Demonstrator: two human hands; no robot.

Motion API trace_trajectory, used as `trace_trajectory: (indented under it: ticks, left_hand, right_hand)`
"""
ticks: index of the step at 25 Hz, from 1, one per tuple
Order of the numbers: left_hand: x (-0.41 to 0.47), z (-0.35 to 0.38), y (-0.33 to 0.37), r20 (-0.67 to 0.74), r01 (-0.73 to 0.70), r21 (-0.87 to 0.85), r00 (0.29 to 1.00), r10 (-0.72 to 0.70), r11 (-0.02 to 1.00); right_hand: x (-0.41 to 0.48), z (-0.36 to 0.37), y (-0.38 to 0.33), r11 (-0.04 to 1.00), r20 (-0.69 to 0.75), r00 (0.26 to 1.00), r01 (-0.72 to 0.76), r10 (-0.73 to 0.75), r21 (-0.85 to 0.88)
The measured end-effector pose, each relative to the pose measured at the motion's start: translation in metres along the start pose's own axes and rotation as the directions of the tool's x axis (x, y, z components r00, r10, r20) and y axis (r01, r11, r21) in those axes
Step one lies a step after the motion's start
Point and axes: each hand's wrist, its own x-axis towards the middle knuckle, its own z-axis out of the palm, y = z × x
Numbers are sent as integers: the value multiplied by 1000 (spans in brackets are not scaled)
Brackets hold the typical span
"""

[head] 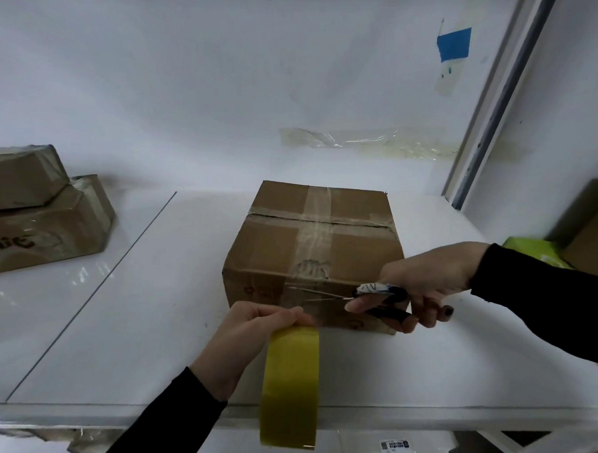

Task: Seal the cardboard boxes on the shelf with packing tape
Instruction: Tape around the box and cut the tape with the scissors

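My left hand (252, 330) gripped the yellow packing-tape roll (291, 380) just before the brown cardboard box (317, 241), its clear strip (312, 312) running back to the box front — and my right hand (425, 283) held black-handled scissors (386, 311) there, blades parted across that strip.

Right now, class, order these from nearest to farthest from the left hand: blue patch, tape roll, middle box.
1. Tape roll, held in the left hand.
2. Middle box, just behind the hand.
3. Blue patch, high on the far wall, right.
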Motion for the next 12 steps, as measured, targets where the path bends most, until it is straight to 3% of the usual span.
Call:
trace_trajectory:
  ticks: [5,12]
  left_hand:
    - [0,1,0,-15,6,-16,1000,-6,1000]
    - [-2,2,0,-28,-25,-32,999,25,999]
  right_hand:
    - [7,-1,-14,998,-17,1000,25,-26,-54]
    - [6,3,-3,985,-160,976,135,-150,-105]
